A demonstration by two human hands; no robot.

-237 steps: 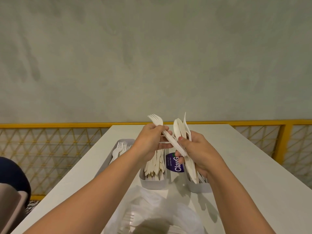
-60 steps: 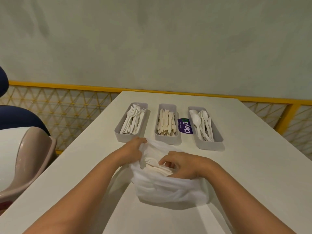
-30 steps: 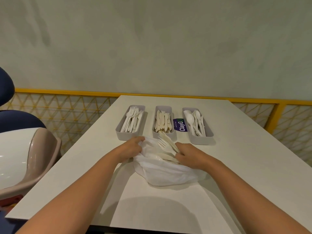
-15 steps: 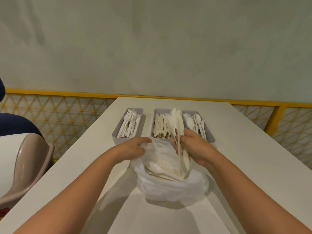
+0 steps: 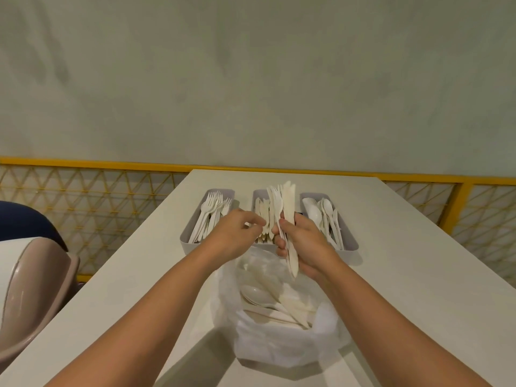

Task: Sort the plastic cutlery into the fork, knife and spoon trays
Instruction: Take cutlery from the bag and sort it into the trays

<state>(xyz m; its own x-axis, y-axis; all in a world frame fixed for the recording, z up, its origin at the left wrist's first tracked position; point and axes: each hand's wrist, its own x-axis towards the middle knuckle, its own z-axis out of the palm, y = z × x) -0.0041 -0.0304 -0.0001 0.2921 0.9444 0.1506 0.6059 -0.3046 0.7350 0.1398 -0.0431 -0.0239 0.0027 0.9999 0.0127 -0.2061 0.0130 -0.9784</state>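
Moved: left hand (image 5: pixel 237 233) off the bag (image 5: pixel 279 350) since half a second back, now raised beside the bundle (image 5: pixel 284 210); right hand (image 5: pixel 305 243) higher too, clear of the bag.
Right grip: fist wrapped round the bundle's stems, heads fanned upward, a fork (image 5: pixel 276 192) and a knife (image 5: pixel 289 196) showing among them.
Left grip: fingers half curled, tips just beside the bundle, nothing seen held.
Where: bundle in the air over the near end of the knife tray (image 5: pixel 255 195); fork tray (image 5: pixel 186 241) to its left, spoon tray (image 5: pixel 352 243) to its right, all part filled; more cutlery loose in the bag on the table (image 5: pixel 418 275).
Handling: likely feather-light, thin and smooth, springy rather than stiff, prone to slip, or to snap if bent.
Hold: best pinched at the upper stem, just under the head, and drawn out one piece at a time while the fist loosens slightly.
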